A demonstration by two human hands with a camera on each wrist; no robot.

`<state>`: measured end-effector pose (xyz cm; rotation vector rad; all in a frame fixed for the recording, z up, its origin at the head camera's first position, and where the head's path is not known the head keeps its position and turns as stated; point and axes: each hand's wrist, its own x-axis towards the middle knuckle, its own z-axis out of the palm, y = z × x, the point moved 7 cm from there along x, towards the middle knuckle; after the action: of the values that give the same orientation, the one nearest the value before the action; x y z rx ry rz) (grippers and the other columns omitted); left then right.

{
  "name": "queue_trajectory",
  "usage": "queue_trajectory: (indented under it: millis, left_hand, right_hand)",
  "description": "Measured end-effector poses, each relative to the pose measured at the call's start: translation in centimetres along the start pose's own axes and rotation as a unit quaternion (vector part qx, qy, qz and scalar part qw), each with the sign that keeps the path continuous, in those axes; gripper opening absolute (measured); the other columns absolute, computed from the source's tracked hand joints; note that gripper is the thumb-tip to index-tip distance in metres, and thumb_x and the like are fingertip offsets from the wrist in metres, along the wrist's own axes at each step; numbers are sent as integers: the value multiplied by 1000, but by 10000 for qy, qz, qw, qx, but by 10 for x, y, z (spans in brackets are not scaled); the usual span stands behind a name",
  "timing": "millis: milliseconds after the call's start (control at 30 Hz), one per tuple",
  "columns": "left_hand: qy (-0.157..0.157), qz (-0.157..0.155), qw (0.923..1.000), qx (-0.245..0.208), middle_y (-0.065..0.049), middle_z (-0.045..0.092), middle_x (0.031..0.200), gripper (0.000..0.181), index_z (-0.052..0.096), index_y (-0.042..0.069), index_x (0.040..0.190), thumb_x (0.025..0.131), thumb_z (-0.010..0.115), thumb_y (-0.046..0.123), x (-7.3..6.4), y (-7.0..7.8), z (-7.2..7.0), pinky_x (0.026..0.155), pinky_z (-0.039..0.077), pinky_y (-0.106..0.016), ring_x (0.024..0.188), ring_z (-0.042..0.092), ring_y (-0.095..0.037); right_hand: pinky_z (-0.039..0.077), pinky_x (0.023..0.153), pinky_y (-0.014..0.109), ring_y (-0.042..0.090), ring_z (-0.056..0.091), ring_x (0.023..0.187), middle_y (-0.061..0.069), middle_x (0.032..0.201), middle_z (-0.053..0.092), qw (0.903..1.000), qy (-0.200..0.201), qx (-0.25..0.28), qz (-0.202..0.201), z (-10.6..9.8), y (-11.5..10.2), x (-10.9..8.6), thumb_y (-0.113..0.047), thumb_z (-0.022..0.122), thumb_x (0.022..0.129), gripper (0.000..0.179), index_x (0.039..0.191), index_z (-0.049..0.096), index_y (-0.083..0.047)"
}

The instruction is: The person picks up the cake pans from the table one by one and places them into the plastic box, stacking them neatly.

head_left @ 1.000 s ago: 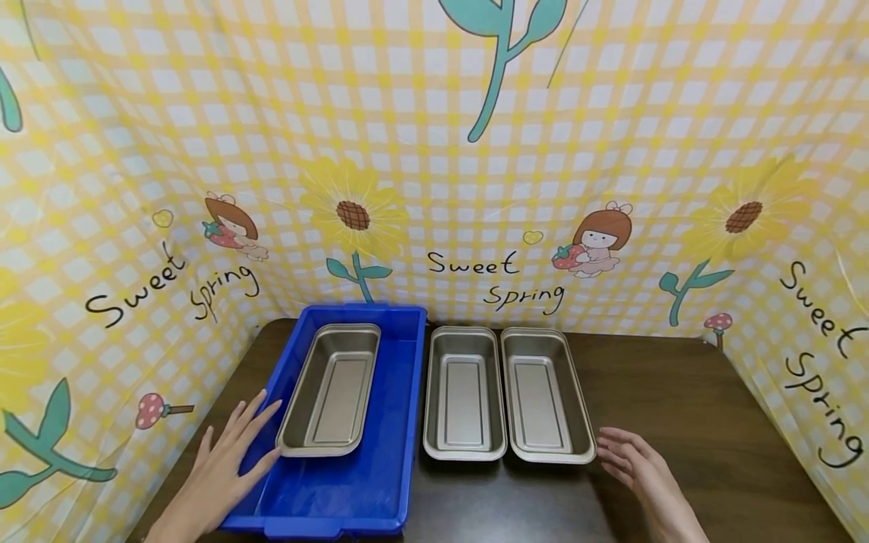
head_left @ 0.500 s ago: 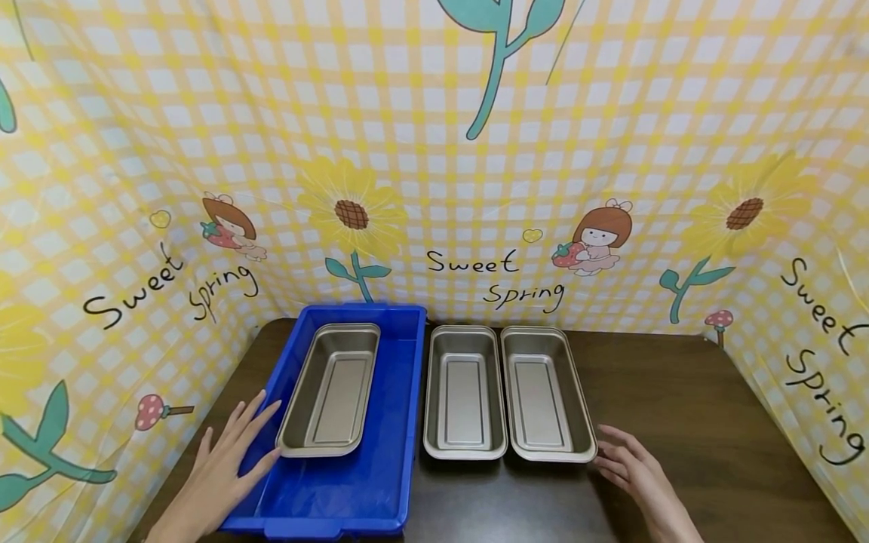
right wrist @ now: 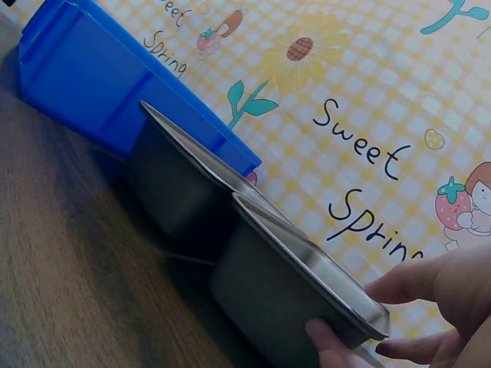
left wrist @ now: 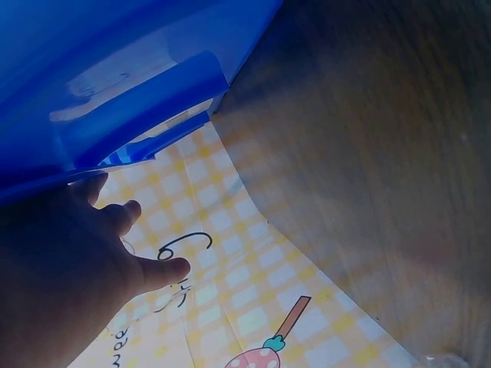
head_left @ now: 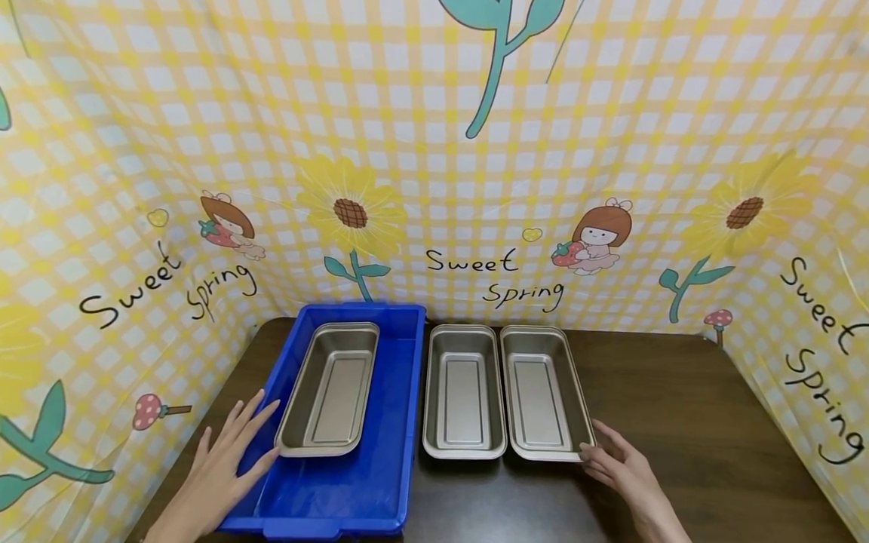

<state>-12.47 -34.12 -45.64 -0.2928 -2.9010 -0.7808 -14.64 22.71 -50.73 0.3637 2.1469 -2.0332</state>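
Observation:
Three metal loaf pans are in the head view. The left loaf pan (head_left: 339,396) lies in a blue plastic tray (head_left: 353,498). Beside the tray, the middle loaf pan (head_left: 464,400) and the right loaf pan (head_left: 543,400) stand side by side on the table. My left hand (head_left: 220,471), fingers spread and fairly straight, rests at the tray's left rim, its thumb near the left pan's corner. My right hand (head_left: 627,471) pinches the right pan's near right corner. In the right wrist view, fingers (right wrist: 326,337) lie against the pan's outside, while another digit reaches the rim.
A dark wooden table (head_left: 686,422) carries everything and extends to the right of the pans. Yellow checked cloth (head_left: 475,188) hangs behind and on both sides, close to the table's back edge. The tray's right wall stands between the left and middle pans.
My right hand has moved left from beside the right pan onto its near corner, and its fingers have closed there. The left hand and the pans stay where they were.

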Motion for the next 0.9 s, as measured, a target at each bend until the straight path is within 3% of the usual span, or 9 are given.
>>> queue_trajectory:
  millis: [300, 567, 900]
  left_hand:
    - [-31, -21, 10000, 12, -13, 17, 176, 66, 37, 17, 165, 108, 61, 39, 0, -2, 1, 113, -19, -77, 161, 3, -47]
    - [21, -31, 10000, 8, -13, 18, 176, 67, 36, 18, 166, 107, 62, 38, 0, -1, -1, 113, -18, -77, 160, 5, -47]
    - [-26, -55, 10000, -27, -15, 18, 176, 68, 35, 17, 166, 107, 62, 38, -1, 0, -1, 113, -18, -78, 160, 4, -48]
  right_hand:
    - [61, 84, 29, 11, 72, 90, 37, 143, 53, 9999, 162, 21, 18, 6, 2, 5, 0, 62, 104, 66, 159, 28, 14]
    - [62, 84, 32, 12, 72, 93, 40, 142, 51, 9992, 104, 327, -194, 9, 2, 5, 10, 53, 103, 60, 156, 27, 20]
    - [62, 86, 34, 15, 71, 97, 34, 137, 56, 9982, 41, 577, -175, 12, 1, 4, 12, 47, 104, 59, 157, 24, 19]
